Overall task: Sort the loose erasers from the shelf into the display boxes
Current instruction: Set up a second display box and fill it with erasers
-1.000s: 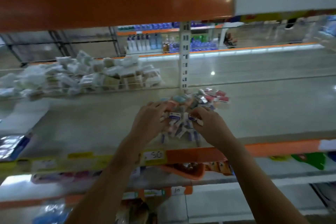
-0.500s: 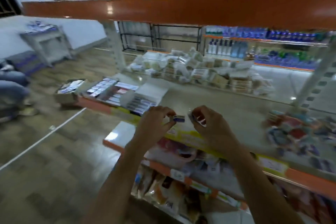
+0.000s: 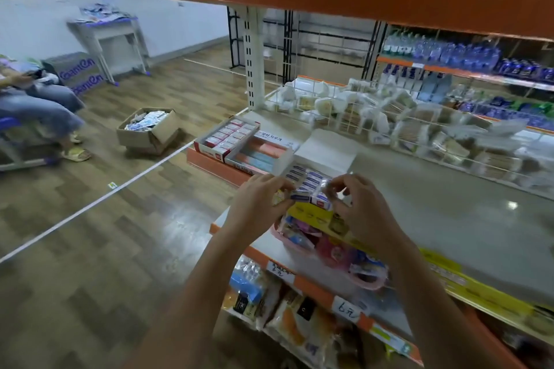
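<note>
Erasers [image 3: 300, 196]: left fingers [image 3: 280, 189] pinch one | right fingers [image 3: 335, 192] pinch another (wrapped) | display boxes [image 3: 227, 136]: three

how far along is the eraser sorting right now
Partly done. The red display box looks full of neat rows, and the white box under the hands already holds several erasers. In hand: the left hand pinches a blue-and-white eraser, and the right hand grips more. The loose pile is out of view, so what is left cannot be judged.
</note>
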`<state>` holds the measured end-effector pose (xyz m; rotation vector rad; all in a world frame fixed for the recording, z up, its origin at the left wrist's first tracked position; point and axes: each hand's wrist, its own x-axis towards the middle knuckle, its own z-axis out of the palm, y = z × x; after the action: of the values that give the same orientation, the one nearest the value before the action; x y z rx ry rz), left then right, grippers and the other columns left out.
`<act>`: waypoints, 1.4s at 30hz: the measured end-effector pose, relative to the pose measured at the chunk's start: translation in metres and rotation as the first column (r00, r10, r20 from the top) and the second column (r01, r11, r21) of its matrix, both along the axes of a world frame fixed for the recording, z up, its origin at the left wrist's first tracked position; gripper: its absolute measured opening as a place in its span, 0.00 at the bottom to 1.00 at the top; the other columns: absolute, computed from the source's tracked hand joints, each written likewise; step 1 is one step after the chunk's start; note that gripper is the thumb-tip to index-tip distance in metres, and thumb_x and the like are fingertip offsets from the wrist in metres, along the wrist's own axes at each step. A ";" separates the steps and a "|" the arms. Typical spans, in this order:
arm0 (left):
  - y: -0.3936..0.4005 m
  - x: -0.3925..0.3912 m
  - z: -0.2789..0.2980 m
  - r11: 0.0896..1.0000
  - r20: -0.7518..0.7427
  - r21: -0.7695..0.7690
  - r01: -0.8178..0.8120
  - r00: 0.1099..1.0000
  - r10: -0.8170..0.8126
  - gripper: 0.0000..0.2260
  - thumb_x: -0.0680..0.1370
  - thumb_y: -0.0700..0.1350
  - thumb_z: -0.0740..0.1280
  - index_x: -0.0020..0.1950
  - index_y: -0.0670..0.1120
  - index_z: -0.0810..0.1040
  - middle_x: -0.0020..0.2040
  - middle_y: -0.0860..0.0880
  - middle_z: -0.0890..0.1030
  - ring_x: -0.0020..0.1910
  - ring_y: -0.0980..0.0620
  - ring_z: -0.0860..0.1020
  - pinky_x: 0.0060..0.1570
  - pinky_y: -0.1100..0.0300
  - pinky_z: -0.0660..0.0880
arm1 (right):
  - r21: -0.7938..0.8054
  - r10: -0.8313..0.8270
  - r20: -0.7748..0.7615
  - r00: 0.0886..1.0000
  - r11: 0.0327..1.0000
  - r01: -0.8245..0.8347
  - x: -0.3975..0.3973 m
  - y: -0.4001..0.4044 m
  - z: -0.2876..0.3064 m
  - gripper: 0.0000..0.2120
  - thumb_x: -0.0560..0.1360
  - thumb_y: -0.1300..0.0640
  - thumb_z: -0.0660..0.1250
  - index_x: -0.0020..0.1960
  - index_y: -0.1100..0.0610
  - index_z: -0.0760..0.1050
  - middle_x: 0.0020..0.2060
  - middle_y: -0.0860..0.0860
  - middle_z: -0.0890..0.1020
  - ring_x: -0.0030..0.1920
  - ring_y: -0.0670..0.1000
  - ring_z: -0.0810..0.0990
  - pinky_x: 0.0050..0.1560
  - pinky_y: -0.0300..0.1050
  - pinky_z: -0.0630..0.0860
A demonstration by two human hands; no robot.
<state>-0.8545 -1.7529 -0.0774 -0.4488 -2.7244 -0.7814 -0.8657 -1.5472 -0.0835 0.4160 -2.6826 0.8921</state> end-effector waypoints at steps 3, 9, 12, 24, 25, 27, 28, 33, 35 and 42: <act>-0.006 -0.023 -0.003 1.000 -0.005 -0.017 0.023 1.000 -0.023 0.11 0.74 0.49 0.70 0.56 0.49 0.80 0.54 0.50 0.81 0.54 0.49 0.74 0.52 0.54 0.71 | 0.060 -0.038 -0.010 0.999 0.997 0.038 -0.027 -0.002 -0.004 0.04 0.74 0.55 0.68 0.49 0.52 0.76 0.42 0.44 0.75 0.45 0.45 0.71 0.40 0.35 0.63; -0.002 -0.084 0.003 0.991 -0.020 -0.096 0.091 0.995 -0.094 0.12 0.75 0.48 0.69 0.57 0.49 0.79 0.54 0.50 0.80 0.56 0.49 0.73 0.54 0.53 0.70 | 0.208 -0.122 0.067 0.990 0.972 0.106 -0.076 0.003 -0.016 0.07 0.74 0.56 0.67 0.51 0.55 0.76 0.46 0.50 0.78 0.48 0.51 0.74 0.44 0.42 0.69; 0.003 -0.110 0.002 0.984 -0.038 -0.122 0.129 0.990 -0.134 0.11 0.75 0.48 0.68 0.57 0.49 0.79 0.56 0.52 0.80 0.57 0.50 0.73 0.56 0.56 0.69 | 0.320 -0.126 0.085 0.988 0.943 0.093 -0.091 0.007 -0.018 0.08 0.74 0.55 0.66 0.53 0.55 0.76 0.47 0.51 0.79 0.49 0.51 0.74 0.48 0.42 0.69; 0.025 -0.159 -0.005 0.958 0.011 -0.150 0.246 0.969 -0.247 0.10 0.75 0.52 0.67 0.56 0.54 0.78 0.53 0.56 0.79 0.53 0.55 0.72 0.41 0.67 0.54 | 0.441 -0.195 0.060 0.979 0.885 0.149 -0.097 0.004 -0.023 0.06 0.75 0.51 0.63 0.51 0.49 0.72 0.48 0.45 0.77 0.51 0.47 0.72 0.50 0.40 0.62; 0.025 -0.161 -0.006 0.950 0.026 -0.163 0.267 0.964 -0.266 0.10 0.76 0.52 0.67 0.56 0.54 0.78 0.53 0.56 0.79 0.53 0.55 0.72 0.43 0.66 0.57 | 0.451 -0.213 0.055 0.976 0.877 0.166 -0.096 0.002 -0.024 0.05 0.75 0.51 0.63 0.51 0.49 0.71 0.48 0.45 0.77 0.51 0.48 0.72 0.51 0.40 0.63; 0.025 -0.165 -0.008 0.931 0.058 -0.190 0.313 0.950 -0.308 0.10 0.76 0.52 0.67 0.56 0.53 0.78 0.53 0.55 0.80 0.53 0.54 0.72 0.46 0.64 0.62 | 0.467 -0.251 0.056 0.966 0.862 0.197 -0.095 -0.002 -0.024 0.04 0.76 0.52 0.61 0.50 0.50 0.71 0.48 0.47 0.76 0.51 0.49 0.71 0.52 0.41 0.64; 0.025 -0.167 -0.009 0.918 0.076 -0.207 0.339 0.941 -0.330 0.10 0.76 0.51 0.67 0.56 0.53 0.78 0.53 0.54 0.80 0.53 0.54 0.72 0.47 0.63 0.64 | 0.468 -0.273 0.058 0.960 0.857 0.215 -0.094 -0.003 -0.024 0.04 0.76 0.53 0.61 0.49 0.51 0.71 0.48 0.47 0.76 0.52 0.49 0.70 0.52 0.41 0.64; 0.027 -0.174 -0.012 0.856 0.126 -0.307 0.416 0.909 -0.397 0.11 0.75 0.52 0.68 0.57 0.53 0.78 0.57 0.53 0.77 0.56 0.53 0.70 0.54 0.59 0.68 | 0.454 -0.359 0.060 0.931 0.841 0.295 -0.092 -0.011 -0.027 0.06 0.76 0.56 0.60 0.52 0.51 0.73 0.49 0.47 0.76 0.53 0.49 0.69 0.54 0.41 0.65; 0.027 -0.175 -0.013 0.849 0.107 -0.321 0.419 0.907 -0.407 0.11 0.75 0.52 0.67 0.57 0.53 0.78 0.58 0.53 0.75 0.57 0.53 0.69 0.54 0.60 0.68 | 0.431 -0.379 0.057 0.924 0.844 0.320 -0.091 -0.013 -0.028 0.07 0.76 0.56 0.60 0.52 0.51 0.73 0.50 0.47 0.76 0.53 0.48 0.69 0.54 0.40 0.66; 0.030 -0.177 -0.015 0.843 0.089 -0.346 0.412 0.909 -0.408 0.10 0.78 0.49 0.64 0.59 0.52 0.75 0.56 0.52 0.77 0.55 0.51 0.70 0.51 0.60 0.66 | 0.330 -0.431 0.059 0.900 0.860 0.390 -0.090 -0.014 -0.028 0.07 0.76 0.59 0.60 0.51 0.53 0.75 0.49 0.48 0.77 0.53 0.47 0.69 0.53 0.37 0.66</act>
<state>-1.0316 -1.7232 -0.0921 -1.1430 -2.8200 -0.3613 -0.9557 -1.5617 -0.1117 -0.1690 -2.8735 0.3823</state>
